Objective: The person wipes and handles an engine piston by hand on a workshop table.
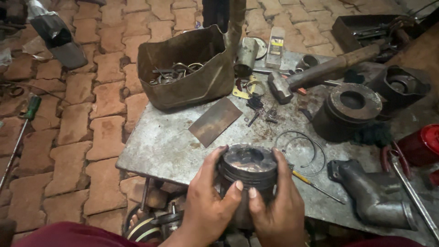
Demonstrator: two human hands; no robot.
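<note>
Both hands clasp a dark, soot-stained cylindrical metal piston over the near edge of the scuffed grey steel table. The left hand wraps its left side and the right hand its right, thumbs meeting on the ringed wall. The step probably goes best with even thumb pressure and the crown level. Thin wire rings lie just beside.
</note>
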